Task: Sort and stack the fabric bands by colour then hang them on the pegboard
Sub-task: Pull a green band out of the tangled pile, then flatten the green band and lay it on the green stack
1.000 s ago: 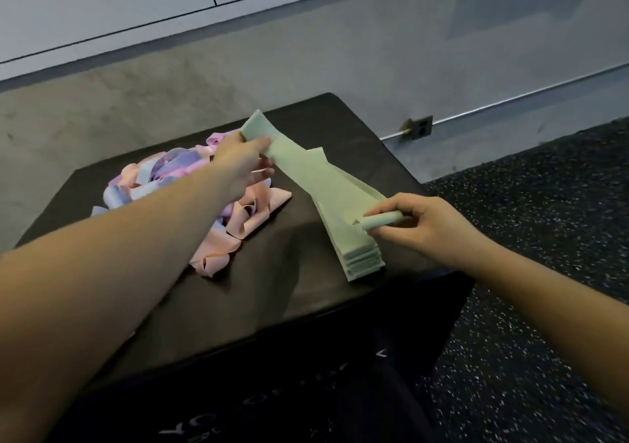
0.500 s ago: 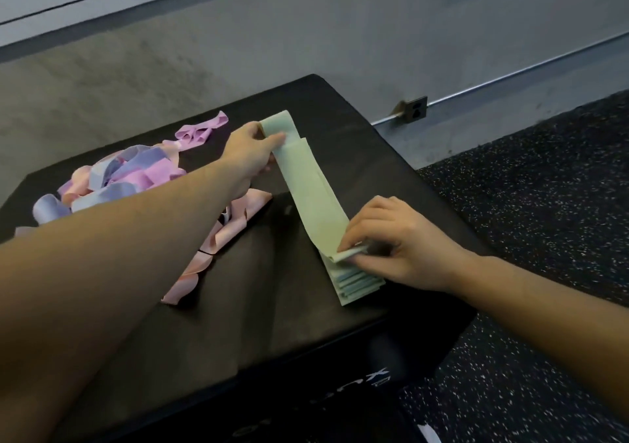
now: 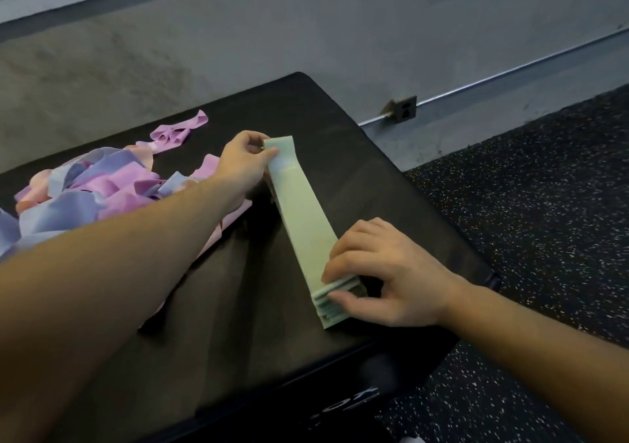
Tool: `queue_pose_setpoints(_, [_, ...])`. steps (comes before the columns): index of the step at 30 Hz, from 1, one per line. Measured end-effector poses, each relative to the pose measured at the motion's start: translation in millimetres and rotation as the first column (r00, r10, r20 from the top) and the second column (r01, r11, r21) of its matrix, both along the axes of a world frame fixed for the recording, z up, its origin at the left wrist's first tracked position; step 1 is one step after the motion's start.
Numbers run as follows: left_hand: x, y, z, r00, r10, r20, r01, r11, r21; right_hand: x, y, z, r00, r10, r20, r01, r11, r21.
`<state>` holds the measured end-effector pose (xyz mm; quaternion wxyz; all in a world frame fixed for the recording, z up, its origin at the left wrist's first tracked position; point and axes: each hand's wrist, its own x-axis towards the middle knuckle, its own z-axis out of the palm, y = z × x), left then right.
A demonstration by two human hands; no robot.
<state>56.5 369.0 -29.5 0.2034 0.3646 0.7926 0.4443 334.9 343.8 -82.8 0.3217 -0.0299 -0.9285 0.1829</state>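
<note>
- The far end of the top green band (image 3: 303,211) is pinched by the left hand (image 3: 243,161): the thumb (image 3: 270,153) is laid over the band's upper face and the curled fingers are tucked behind its edge, so that end is clamped and held just above the pile.
- The near end is pinned by the right hand (image 3: 384,272); its fingers (image 3: 343,258) are curled down onto the top of the green stack (image 3: 328,301), close together, while the thumb is pressed against the stack's side edge.
- The band is judged to be held at both ends so that it can be drawn flat and squared with the layers beneath.
- The green stack is set near the right front of the black box (image 3: 391,184), well apart from the unsorted work.
- The pink, purple and blue bands (image 3: 92,187) are left in a loose heap on the box's left, partly hidden by the left forearm.
- No pegboard is shown; hanging is judged not yet begun.
</note>
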Motion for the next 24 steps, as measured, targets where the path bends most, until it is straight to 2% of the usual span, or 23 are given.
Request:
queue_pose_setpoints(3, [1, 3, -8, 0.997, 0.018, -0.076, -0.021, 0.999, -0.039, -1, -1, -2, 1.000, -0.019, -0.020, 0.020, 0.999, 0.042])
queue_pose_setpoints(7, [6, 3, -10, 0.994, 0.025, -0.106, -0.030, 0.999, -0.045, -2, -2, -3, 0.999, -0.034, -0.027, 0.035, 0.998, 0.053])
queue_pose_setpoints(15, [22, -18, 21, 0.977, 0.011, -0.214, -0.032, 0.995, -0.095, -1, -6, -2, 0.998, -0.051, -0.044, 0.057, 0.988, 0.146])
queue_pose_setpoints(20, [35, -52, 46, 0.950, -0.078, -0.302, 0.064, 0.996, -0.058, 2, -7, 2, 0.997, -0.069, -0.036, 0.073, 0.991, 0.115])
queue_pose_setpoints(24, [39, -100, 56, 0.925, -0.145, -0.352, 0.138, 0.989, -0.046, 3, -11, 8, 0.976, -0.182, -0.123, 0.183, 0.983, -0.002])
